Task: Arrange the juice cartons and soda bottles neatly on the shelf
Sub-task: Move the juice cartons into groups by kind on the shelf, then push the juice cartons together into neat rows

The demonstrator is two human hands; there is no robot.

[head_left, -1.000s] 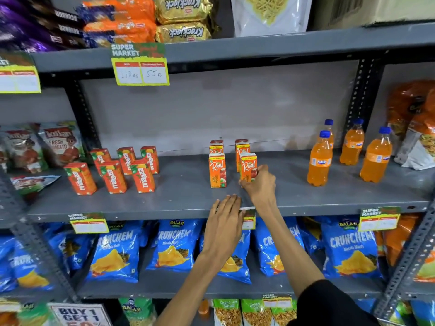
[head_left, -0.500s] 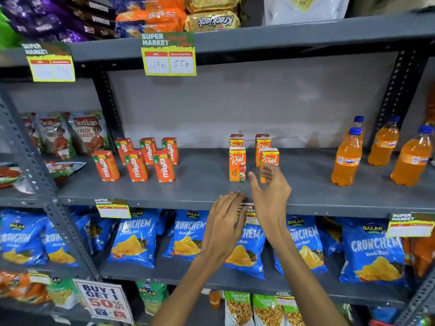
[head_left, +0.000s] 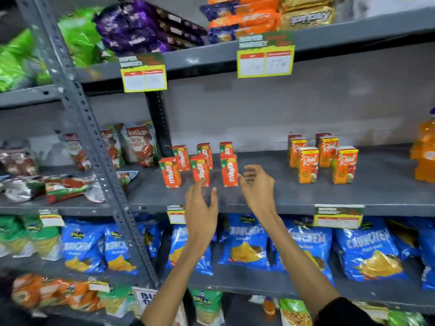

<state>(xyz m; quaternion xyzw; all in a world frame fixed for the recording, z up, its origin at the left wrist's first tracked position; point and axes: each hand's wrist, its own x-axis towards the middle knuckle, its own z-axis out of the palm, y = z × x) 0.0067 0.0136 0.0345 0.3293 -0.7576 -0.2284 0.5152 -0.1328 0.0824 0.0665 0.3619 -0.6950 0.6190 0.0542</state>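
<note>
Several small orange-red Maaza juice cartons [head_left: 199,165] stand in two rows on the grey middle shelf [head_left: 282,198]. To their right several orange Real juice cartons [head_left: 323,158] stand in two rows. An orange soda bottle [head_left: 426,151] shows at the right edge, cut off. My left hand [head_left: 202,208] hovers open just below the front middle Maaza carton. My right hand [head_left: 257,188] is open beside the front right Maaza carton, thumb close to it. Neither hand holds anything.
A grey upright post [head_left: 94,147] stands left of the cartons, with tomato snack packs [head_left: 138,143] beyond it. Blue chip bags [head_left: 247,243] fill the shelf below. Yellow price tags [head_left: 265,60] hang from the shelf above, which carries biscuit packs.
My view has swung left and closer. Both hands moved from the Real cartons to the Maaza cartons. The right hand let go of the Real carton it touched a second ago.
</note>
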